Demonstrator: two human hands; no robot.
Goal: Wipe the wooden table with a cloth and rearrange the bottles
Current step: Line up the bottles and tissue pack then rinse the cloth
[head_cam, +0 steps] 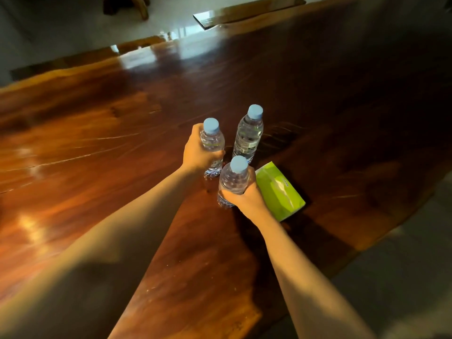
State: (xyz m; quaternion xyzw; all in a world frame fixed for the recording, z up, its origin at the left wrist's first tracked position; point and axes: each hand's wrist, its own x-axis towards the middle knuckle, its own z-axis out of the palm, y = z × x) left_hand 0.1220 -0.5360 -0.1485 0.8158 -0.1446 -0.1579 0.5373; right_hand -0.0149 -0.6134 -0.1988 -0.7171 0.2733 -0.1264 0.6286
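Note:
Three clear water bottles with pale blue caps stand close together on the glossy wooden table. My left hand is wrapped around the left bottle, which stands upright. My right hand grips the nearest bottle around its lower body. The far bottle stands free just behind them, touched by neither hand. No cloth is in view.
A green tissue pack lies flat right beside my right hand. The table's right edge runs diagonally past it, with grey floor beyond. A wooden bench and chair legs stand past the far edge.

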